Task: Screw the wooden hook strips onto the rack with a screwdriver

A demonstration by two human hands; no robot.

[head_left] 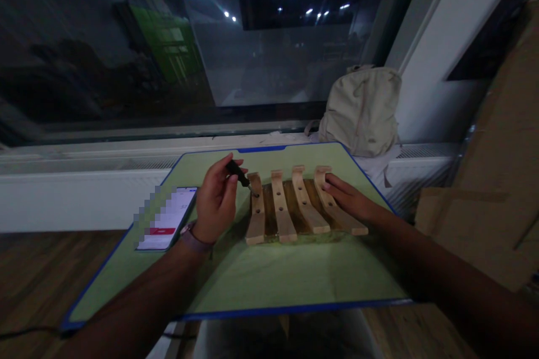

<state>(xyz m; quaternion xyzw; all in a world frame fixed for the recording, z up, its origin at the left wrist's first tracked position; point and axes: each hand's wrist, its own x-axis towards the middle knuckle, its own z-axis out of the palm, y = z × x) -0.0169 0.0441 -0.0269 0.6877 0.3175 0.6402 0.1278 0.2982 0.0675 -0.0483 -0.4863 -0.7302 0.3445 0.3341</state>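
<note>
Left hand (217, 196) grips a black-handled screwdriver (238, 173), tip at the leftmost slat's top end on a wooden slatted rack (305, 207), right hand (349, 196) lying open on the rightmost slat; sideways rack movement on the green mat (295, 275) risks tip slippage.

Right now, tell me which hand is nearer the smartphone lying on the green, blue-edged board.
Left. The left hand is just right of the smartphone; the right hand is farther off, resting on the rightmost pale wooden slat.

Bare forearms (438, 269), mauve wrist strap (195, 240) (left arm)
</note>
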